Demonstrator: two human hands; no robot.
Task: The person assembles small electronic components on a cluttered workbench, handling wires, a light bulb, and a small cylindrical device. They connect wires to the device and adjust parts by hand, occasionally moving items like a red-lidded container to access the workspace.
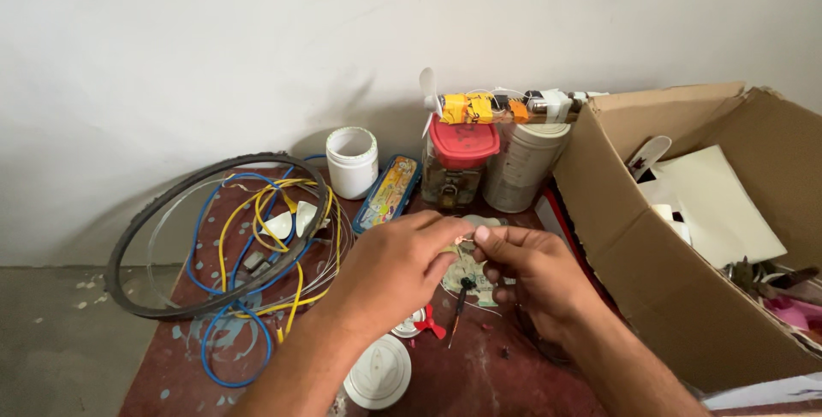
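- A thin bare wire end (463, 240) is pinched between the fingertips of both hands, right over the middle of the dark red table (479, 374).
- Left hand (396, 271): thumb and forefinger closed on the wire's left side, other fingers curled in loosely.
- Right hand (531, 270): fingertips closed on the wire's right side, knuckles turned toward the cardboard box (685, 297).
- The wire's short visible stretch runs roughly left-right, bridging the two pinches, so neither hand is really nearer; they meet on it almost fingertip to fingertip.
- Directly beneath the hands a small greenish circuit board (467, 280) can be seen lying flat, with a small dark screwdriver (460, 304) on its near side, long axis pointing near-far. Whether the wire is attached to the board can't be told.
- A little red propeller (431, 324) is lying just near of the left hand, and a white round lid (378, 374) further toward the near edge.
- To the left, a tangle of blue and yellow wires (257, 271) is sitting inside and around a bicycle tyre (137, 254).
- At the far edge by the wall: a white jar (352, 160), a colourful pencil case (387, 193), a red-lidded container (461, 151) and a tall white tub (522, 169), with a taped-up gadget carrying a white fan blade (428, 92) laid on top.
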